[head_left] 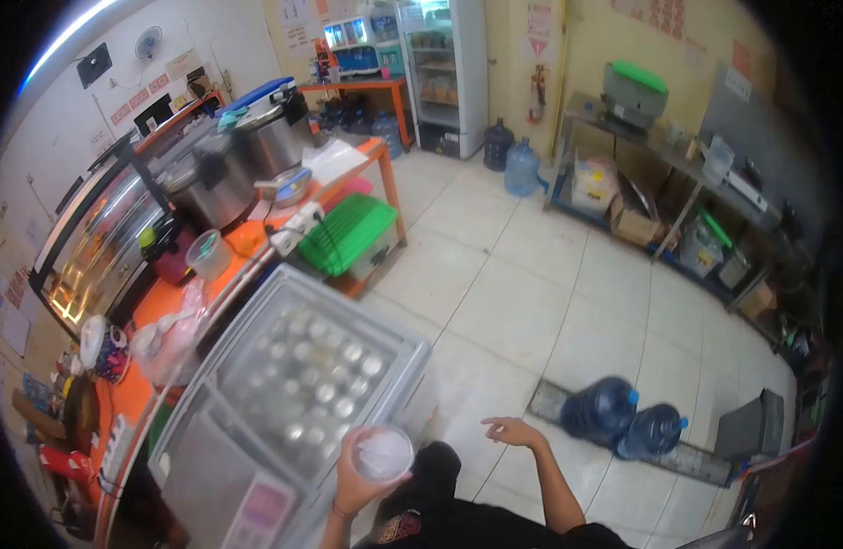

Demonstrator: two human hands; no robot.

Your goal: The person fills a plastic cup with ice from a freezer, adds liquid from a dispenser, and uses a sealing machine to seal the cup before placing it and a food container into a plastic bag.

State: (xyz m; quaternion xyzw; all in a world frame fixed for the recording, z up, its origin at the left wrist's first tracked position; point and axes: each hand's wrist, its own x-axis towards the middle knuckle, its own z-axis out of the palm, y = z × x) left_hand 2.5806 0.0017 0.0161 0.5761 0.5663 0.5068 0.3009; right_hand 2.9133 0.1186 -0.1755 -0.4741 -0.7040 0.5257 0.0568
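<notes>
A plastic cup (383, 455) with something whitish inside is in my left hand (353, 485), whose fingers wrap around its side. The cup is held over the front edge of a chest freezer (398, 366). Through the freezer's glass top, several round can tops (325, 393) show in rows. My right hand (513, 432) hangs over the tiled floor, apart from everything, with its fingers stretched out and nothing in them.
An orange counter (147, 316) on the left bears large metal pots (211, 188) and plastic bags. A green-lidded bin (348, 233) stands beyond the freezer. Blue water jugs (600, 409) lie at the right; shelving (682, 151) and a glass-door fridge (449, 82) line the back.
</notes>
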